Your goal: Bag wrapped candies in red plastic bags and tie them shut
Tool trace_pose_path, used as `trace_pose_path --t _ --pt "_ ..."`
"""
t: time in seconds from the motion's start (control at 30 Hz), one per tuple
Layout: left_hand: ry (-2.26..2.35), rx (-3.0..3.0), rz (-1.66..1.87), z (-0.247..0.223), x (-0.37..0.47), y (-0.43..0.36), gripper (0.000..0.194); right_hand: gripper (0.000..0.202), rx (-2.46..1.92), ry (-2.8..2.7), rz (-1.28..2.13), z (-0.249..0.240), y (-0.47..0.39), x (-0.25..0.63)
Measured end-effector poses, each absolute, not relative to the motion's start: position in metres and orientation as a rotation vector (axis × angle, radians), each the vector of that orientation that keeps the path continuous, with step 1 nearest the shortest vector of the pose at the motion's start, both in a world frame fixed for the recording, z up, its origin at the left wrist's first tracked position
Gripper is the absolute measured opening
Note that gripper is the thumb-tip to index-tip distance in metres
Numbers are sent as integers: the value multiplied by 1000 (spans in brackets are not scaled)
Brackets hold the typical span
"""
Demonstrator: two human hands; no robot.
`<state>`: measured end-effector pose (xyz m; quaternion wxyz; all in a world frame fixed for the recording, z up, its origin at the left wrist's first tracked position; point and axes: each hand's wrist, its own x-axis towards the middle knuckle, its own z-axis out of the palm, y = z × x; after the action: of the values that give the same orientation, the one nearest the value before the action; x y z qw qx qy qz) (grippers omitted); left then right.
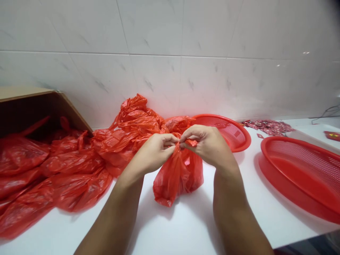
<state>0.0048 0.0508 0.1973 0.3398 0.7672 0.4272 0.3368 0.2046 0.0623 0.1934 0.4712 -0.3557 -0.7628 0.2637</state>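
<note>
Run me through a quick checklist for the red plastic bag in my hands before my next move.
- Left hand on the gathered top of the crinkled red plastic bag: ok.
- Right hand pinching there too: ok.
- Top closed tight: cannot tell; hands partly cover it.
- Bag's base resting on the smooth white table: cannot tell.
- Perforated red plastic basket at right apart from the right forearm: ok.
</note>
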Motion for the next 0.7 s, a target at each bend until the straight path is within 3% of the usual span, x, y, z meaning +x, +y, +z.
trace_pose_path --t 0.07,0.23,0.37,0.47,0.6,0.7 --pt "1262 2071 879 198 2 51 19 4 -943 -1883 599 193 64 205" --pt "1833 2200 414 190 -25 64 24 42 -1593 -1958 695 177 88 239" --pt "1887 2094 297 186 -47 72 23 44 -1814 -1897 927 165 104 278" --pt "1838 2135 599 195 -40 65 17 43 -1527 -1896 977 169 97 282" --pt "1489 2129 1025 206 -9 46 20 40 -891 -2040 1384 183 79 246" --pt "1283 2125 1178 205 11 37 23 42 -765 -2160 1565 186 76 216"
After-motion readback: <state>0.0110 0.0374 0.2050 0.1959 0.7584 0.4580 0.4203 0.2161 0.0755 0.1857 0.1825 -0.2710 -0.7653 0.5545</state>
